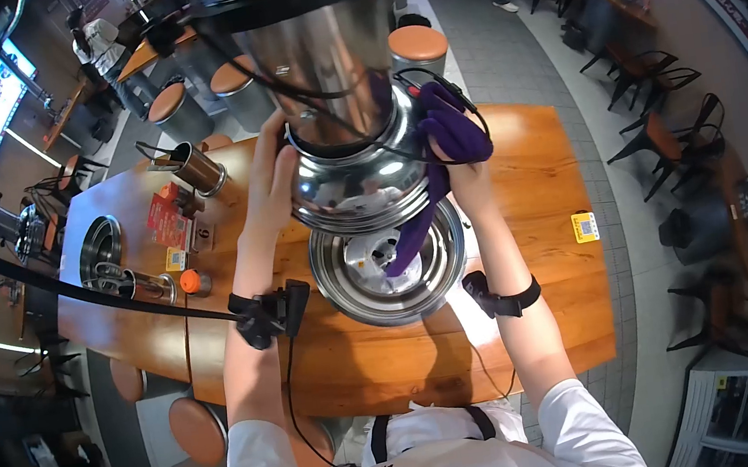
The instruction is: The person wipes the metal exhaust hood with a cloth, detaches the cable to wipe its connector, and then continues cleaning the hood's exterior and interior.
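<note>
A shiny metal exhaust hood [359, 189] with a wide flared lower rim hangs over the table in front of me. My left hand [272, 179] grips its left side, thumb and fingers against the metal. On the right side, my right hand [471, 175] holds a purple cloth [452, 126] against the hood; the bunched cloth partly hides its fingers. One end of the cloth dangles below the rim. Beneath is a round metal grill well [332, 287] set into the table, with a pale perforated part [369, 267] at its centre. A black cable crosses the hood.
On the wooden table [551, 305], a metal utensil canister [198, 168], red cards [167, 223], an orange-capped jar [195, 282] and another metal canister [147, 287] stand at left. A yellow code sticker [585, 226] is at right. Stools surround the table; a person [101, 52] stands far left.
</note>
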Demonstrator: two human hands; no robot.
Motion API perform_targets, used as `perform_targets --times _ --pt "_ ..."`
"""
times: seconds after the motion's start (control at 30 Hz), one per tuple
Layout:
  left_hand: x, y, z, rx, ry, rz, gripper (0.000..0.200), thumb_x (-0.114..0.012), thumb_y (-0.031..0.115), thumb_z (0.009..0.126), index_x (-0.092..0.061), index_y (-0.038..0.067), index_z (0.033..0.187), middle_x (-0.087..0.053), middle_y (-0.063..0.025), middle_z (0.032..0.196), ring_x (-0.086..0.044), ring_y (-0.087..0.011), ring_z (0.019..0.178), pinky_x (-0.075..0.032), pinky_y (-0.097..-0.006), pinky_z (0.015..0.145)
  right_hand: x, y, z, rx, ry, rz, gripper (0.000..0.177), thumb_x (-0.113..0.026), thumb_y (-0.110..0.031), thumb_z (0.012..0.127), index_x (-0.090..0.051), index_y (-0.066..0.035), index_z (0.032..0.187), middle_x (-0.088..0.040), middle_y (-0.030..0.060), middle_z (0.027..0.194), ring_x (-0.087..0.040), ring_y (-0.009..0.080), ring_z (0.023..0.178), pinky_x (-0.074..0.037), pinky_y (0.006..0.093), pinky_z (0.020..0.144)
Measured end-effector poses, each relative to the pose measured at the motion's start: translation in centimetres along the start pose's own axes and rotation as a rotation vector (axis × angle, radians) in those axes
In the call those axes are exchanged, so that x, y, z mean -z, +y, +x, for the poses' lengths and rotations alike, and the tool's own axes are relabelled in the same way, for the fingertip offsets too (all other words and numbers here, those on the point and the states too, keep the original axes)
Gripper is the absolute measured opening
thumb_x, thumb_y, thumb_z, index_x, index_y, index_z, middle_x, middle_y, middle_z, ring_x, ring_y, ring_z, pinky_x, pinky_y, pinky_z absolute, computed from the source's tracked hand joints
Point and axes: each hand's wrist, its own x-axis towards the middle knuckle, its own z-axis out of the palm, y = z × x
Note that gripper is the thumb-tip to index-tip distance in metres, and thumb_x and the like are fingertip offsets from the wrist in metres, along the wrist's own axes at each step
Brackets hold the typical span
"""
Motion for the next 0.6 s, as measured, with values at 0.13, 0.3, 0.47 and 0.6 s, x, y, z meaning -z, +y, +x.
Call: perform_targets --times 0.13,0.3,0.47,0.6 --pt "0.0 0.6 -0.7 0.088 0.074 0.018 0.038 -0.036 0.022 0.093 -0.041 -0.002 0.121 -0.052 -0.0118 0.109 -0.045 -0.0182 0.100 -0.032 -0.0285 0.090 -0.6 0.2 -1.0 0.191 0.011 -0.186 0.036 -0.062 -0.004 0.075 -0.053 0.001 0.109 -0.052 0.0156 0.114 -0.046 0.0303 0.110 -0.035 0.0339 0.095" --pt "3.6 -2.2 -5.8 0.026 0.149 0.899 0.031 -0.034 0.016 0.093 -0.044 -0.005 0.113 -0.051 -0.0206 0.106 -0.046 -0.0326 0.101 -0.034 -0.0352 0.089 -1.9 0.0 -5.9 0.275 0.036 -0.027 0.030 -0.065 -0.011 0.067 -0.062 -0.007 0.096 -0.053 0.0148 0.109 -0.045 0.0354 0.109 -0.034 0.0443 0.094" --pt "7.4 -3.0 -8.9 0.232 0.167 0.850 0.016 -0.042 -0.004 0.080 -0.050 -0.003 0.094 -0.052 -0.0213 0.092 -0.050 -0.0370 0.088 -0.040 -0.0372 0.078 -0.7 1.4 -6.9 0.432 -0.072 -0.004 0.030 -0.061 -0.021 0.061 -0.067 -0.012 0.088 -0.054 0.0108 0.102 -0.047 0.0337 0.102 -0.034 0.0494 0.092" --pt "3.6 0.6 -6.4 0.366 0.429 0.638 0.017 -0.042 -0.009 0.075 -0.052 -0.001 0.087 -0.054 -0.0139 0.082 -0.052 -0.0262 0.077 -0.042 -0.0323 0.073 1.0 3.0 -3.6 0.404 -0.178 0.060 0.034 -0.064 -0.028 0.057 -0.063 -0.008 0.085 -0.049 0.0131 0.089 -0.047 0.0345 0.092 -0.037 0.0454 0.083"
